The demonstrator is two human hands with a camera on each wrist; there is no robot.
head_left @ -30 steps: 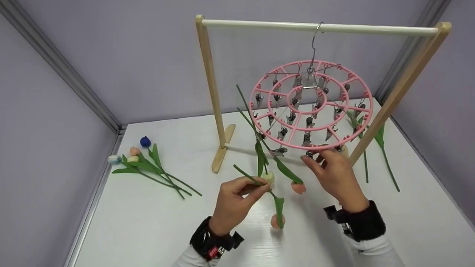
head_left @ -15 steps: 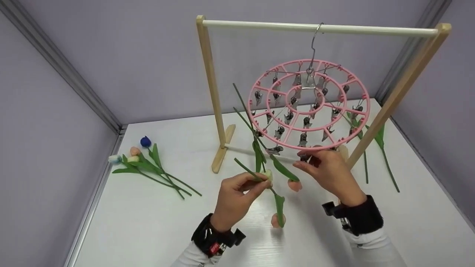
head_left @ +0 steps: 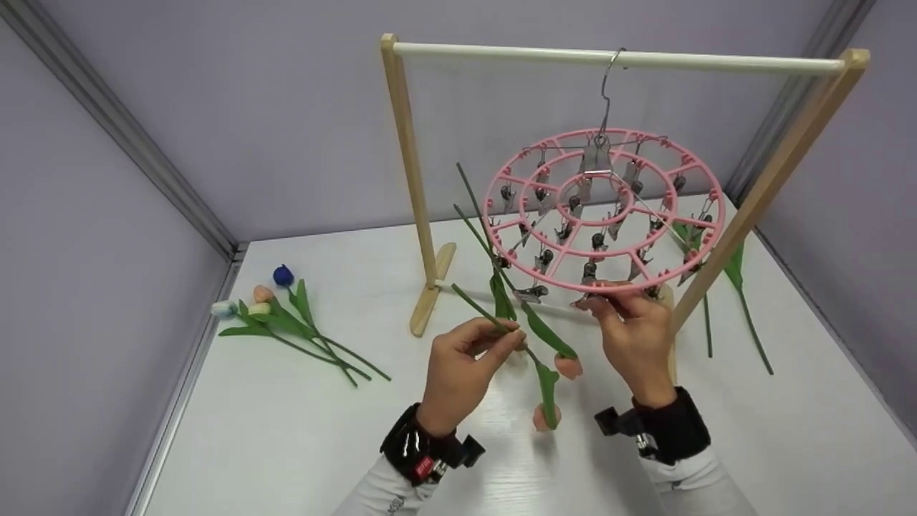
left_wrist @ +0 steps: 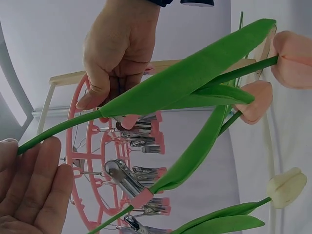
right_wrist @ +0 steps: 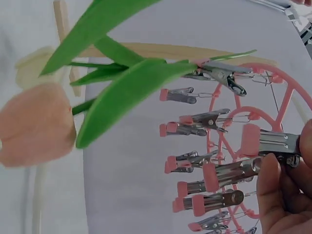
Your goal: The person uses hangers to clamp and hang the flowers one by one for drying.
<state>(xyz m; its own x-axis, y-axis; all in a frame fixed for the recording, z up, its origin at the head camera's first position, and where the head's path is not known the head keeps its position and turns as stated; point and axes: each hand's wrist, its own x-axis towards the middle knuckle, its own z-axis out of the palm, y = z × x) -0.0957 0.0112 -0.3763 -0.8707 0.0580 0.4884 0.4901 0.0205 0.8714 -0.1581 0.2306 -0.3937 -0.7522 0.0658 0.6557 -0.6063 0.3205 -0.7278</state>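
Nearest me, black fabric straps are wrapping both wrists over white, lightly creased sleeves. The left hand (head_left: 464,365) is pinching the thin green stem of a peach tulip (head_left: 548,390), its fingers clamped between thumb and forefinger. That flower is slanting over the tabletop (head_left: 315,444), below the pink rack's front edge, bloom toward the person and bare stem end pointing away. Its smooth leaves are looking broad and pointed; its rounded, matte bloom is hanging lowest.

Just beyond, the right hand (head_left: 640,333) is gripping a clip (right_wrist: 273,142) by its ribbed silver levers, fingers clamped on the metal; the clip's blunt tips are wearing soft pink covers. Beside it, a second peach tulip (head_left: 568,366) and a white tulip (left_wrist: 287,187) are hanging bloom-down from other clips.

The pink rack (head_left: 587,288), a plastic wheel of rings and spokes, is dangling from a bent wire hook (head_left: 605,89) on a pale rod (head_left: 501,52) between wooden posts (head_left: 408,154). Loose tulips (head_left: 286,322), blue, peach, pale blue and cream, are lying crossed left of the stand, and leafy stems (head_left: 734,271) are lying on its right.
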